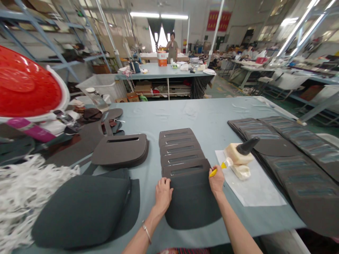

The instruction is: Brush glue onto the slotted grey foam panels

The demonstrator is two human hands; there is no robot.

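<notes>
A fanned row of dark slotted panels (182, 151) lies in front of me. A plain dark panel (194, 204) covers the lower part of the nearest one. My left hand (163, 192) rests on its left edge, fingers bent together at the side; whether they pinch the sheet is unclear. My right hand (216, 179) grips a yellow-handled brush (221, 167), its pale bristles pointing right, while also at the panel's right edge. Beside it a cream glue bottle with a black nozzle (238, 153) and a small pale dish (241, 172) stand on white paper (254, 194).
At left are a stack of slotted panels (120, 151), a pile of plain panels (84, 208) and tangled white strips (23, 197). More slotted panels (299, 169) overlap on the right. A red object (29, 84) juts in at upper left. A person (172, 47) stands beyond the far table.
</notes>
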